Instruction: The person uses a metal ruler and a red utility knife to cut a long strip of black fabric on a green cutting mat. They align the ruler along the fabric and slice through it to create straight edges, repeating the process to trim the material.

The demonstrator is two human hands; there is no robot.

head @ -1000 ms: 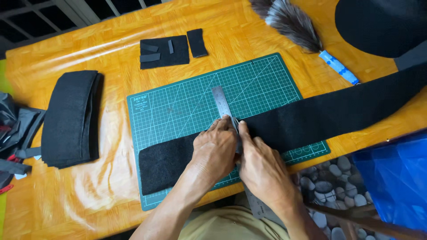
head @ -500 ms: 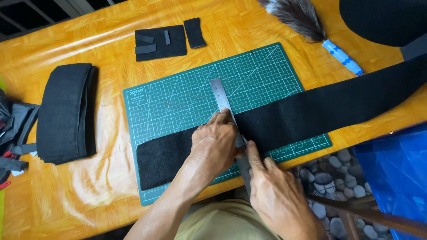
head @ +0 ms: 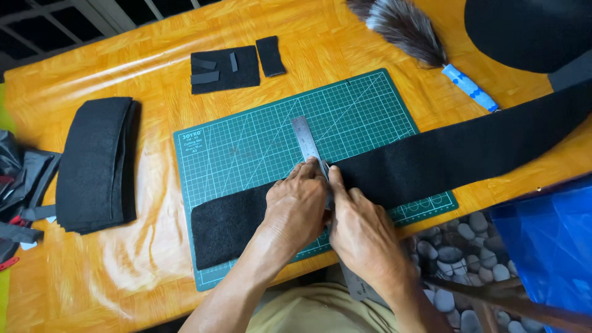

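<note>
left hand [head: 298, 206] flat, fingers together, pressing steel ruler [head: 306, 140] onto black felt strip [head: 456, 153] | right hand [head: 361, 231] curled beside ruler edge, what it grips is hidden | strip lies across green cutting mat [head: 246, 148] on orange table [head: 154, 74] | around: folded felt stack [head: 95, 163] left, small felt pieces [head: 225, 68] above mat, feather duster [head: 410, 31]

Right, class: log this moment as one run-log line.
left hand: pressing ruler | right hand: beside ruler, on felt strip | base: cutting mat | tool in right hand: cannot tell
</note>
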